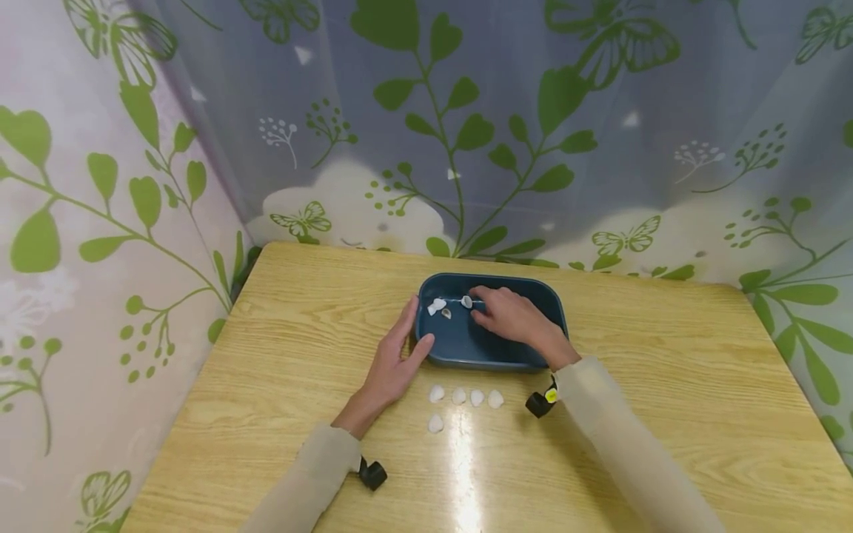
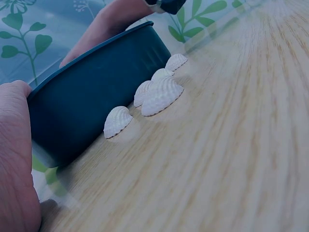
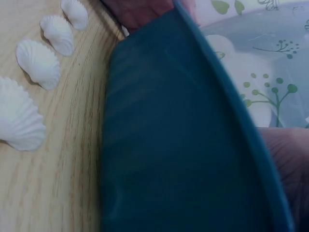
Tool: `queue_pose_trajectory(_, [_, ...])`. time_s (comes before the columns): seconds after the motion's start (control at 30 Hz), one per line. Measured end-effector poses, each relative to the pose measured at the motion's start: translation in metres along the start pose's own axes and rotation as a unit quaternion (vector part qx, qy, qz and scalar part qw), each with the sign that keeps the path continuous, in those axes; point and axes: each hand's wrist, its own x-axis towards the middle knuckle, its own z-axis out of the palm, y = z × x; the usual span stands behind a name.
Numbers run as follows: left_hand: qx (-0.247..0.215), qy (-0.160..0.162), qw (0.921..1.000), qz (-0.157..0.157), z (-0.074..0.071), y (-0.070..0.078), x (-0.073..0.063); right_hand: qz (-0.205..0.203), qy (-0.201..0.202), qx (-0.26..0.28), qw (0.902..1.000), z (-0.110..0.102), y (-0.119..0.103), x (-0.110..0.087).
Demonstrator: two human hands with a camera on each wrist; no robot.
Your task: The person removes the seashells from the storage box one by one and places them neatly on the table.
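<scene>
A dark blue rectangular basin (image 1: 492, 364) stands on the table. My left hand (image 1: 393, 363) lies along its left end, fingers and thumb spread against the wall; part of this hand (image 2: 17, 159) shows in the left wrist view. My right hand (image 1: 516, 314) reaches over the near wall into the basin. Its index finger and thumb are apart, their tips close beside a seashell (image 1: 466, 302) with its hollow side showing. Contact with that shell is hard to tell. Left of it lie white shells (image 1: 437, 304) and a small brownish shell (image 1: 446, 314). The right fingertips are hidden in both wrist views.
In front of the basin, several white ribbed shells (image 1: 476, 398) form a row on the wooden table (image 1: 320, 311). A single shell (image 1: 435, 423) lies nearer, below the row's left end. Patterned curtains (image 1: 493, 148) hang behind and left of the table.
</scene>
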Motion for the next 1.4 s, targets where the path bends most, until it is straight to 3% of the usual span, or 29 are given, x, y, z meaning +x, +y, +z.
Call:
queue_pose_trajectory(0.27, [-0.011,0.000,0.9999,-0.004,0.000,0.003,0.000,0.001,-0.013,-0.008,0.9999,0.005,0.001,0.012])
queue_pose_trajectory(0.47, [-0.014,-0.006,0.9999,-0.007,-0.009,0.035,-0.003,-0.005,0.003,-0.020,0.9998,0.007,-0.003,0.012])
queue_pose_trajectory(0.53, [-0.013,-0.006,0.9999,-0.009,-0.010,0.039,-0.004,-0.007,0.009,-0.020,0.9997,0.008,-0.003,0.012])
queue_pose_trajectory(0.77, [-0.005,0.004,1.0000,-0.007,0.000,0.001,0.000,-0.020,0.016,-0.017,0.9995,0.010,-0.002,0.009])
queue_pose_trajectory(1.4, [0.008,-0.002,1.0000,0.001,-0.001,0.001,0.000,-0.038,-0.027,0.002,0.9989,0.000,-0.007,0.001])
